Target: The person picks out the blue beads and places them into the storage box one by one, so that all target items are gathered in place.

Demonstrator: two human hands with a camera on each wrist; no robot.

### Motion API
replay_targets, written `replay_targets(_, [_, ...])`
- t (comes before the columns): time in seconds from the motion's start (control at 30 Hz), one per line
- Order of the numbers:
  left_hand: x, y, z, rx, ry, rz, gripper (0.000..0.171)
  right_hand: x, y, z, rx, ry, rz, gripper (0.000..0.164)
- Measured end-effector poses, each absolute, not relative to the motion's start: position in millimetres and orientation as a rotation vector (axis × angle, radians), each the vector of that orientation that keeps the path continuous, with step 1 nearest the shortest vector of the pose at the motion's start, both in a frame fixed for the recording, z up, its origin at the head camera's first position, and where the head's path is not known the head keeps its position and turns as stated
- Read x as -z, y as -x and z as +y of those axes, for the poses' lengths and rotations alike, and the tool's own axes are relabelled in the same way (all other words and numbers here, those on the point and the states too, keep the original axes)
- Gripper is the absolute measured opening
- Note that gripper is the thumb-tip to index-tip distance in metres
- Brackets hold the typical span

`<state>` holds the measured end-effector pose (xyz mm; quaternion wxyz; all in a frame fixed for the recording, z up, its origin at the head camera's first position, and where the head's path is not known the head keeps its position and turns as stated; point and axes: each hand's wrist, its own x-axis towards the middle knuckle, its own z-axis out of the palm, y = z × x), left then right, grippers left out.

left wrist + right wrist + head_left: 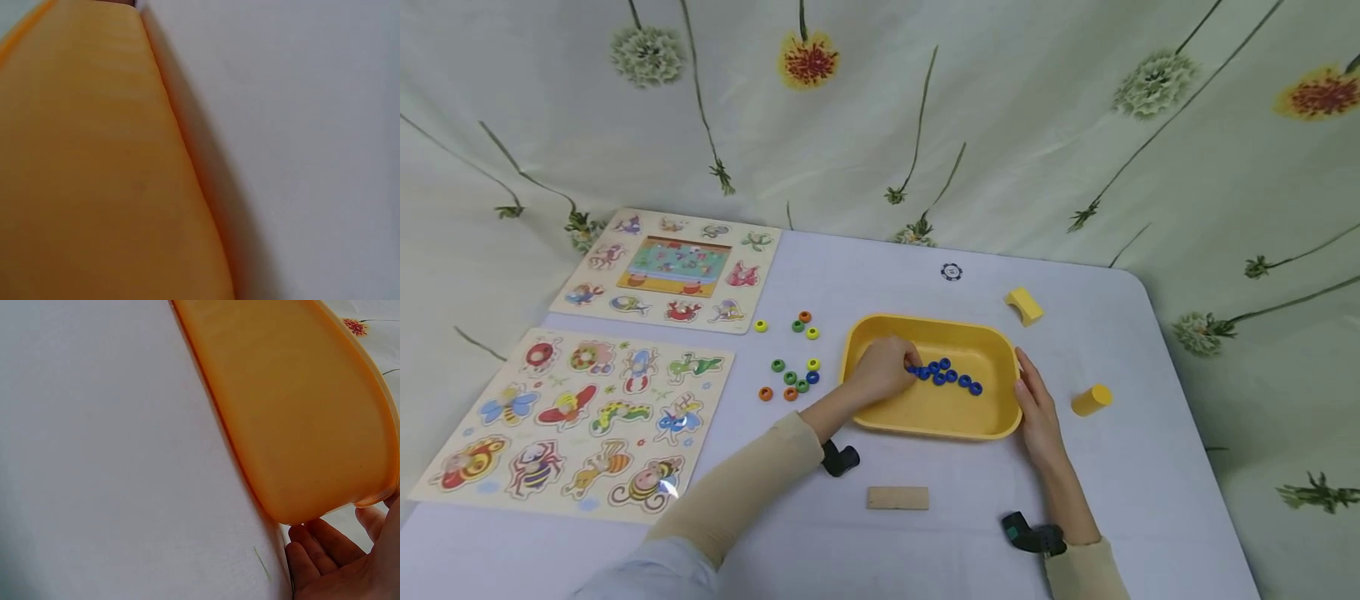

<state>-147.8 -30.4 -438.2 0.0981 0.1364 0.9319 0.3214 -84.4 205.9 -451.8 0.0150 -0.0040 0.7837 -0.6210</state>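
A yellow tray (pixel 958 425) stands on the white-covered table, holding several blue beads (pixel 952 376) in a loose cluster. My left hand (pixel 883 371) reaches over its left end, fingers curled, pinching a blue bead at the left end of the cluster; the fingertips are partly hidden. My right hand (pixel 1041 417) holds the tray's right end. In the right wrist view its fingers (pixel 325 547) touch the outer wall from below, near the corner, with a digit up at the rim. Only the tray's outer wall (pixel 112 156) and tabletop fill the left wrist view.
Loose green, yellow, orange and blue beads (pixel 790 377) lie left of the tray. Two picture puzzle boards (pixel 718 417) are farther left. A yellow arch block (pixel 1024 307) and yellow cylinder (pixel 1092 400) sit to the right. A wooden block (pixel 898 498) lies in front.
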Motion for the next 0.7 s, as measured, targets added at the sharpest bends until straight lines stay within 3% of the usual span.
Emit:
replay_targets(0.23, [428,130,-28,-0.795,-0.625,2.921,0.029,452,84,206,1.928,0.019,2.438,0.044])
replay_targets(0.4, [412,102,-49,-0.962,-0.765,3.146,0.027,452,84,206,1.933,0.020,2.429,0.044])
replay_targets(0.53, [411,91,-84,-1.380,-0.669,3.267,0.024,452,84,207,1.920,0.010,2.441,0.044])
replay_targets(0.7, [438,90,-132,-1.642,-0.448,3.317,0.028,453,84,206,1.926,0.015,2.446,0.044])
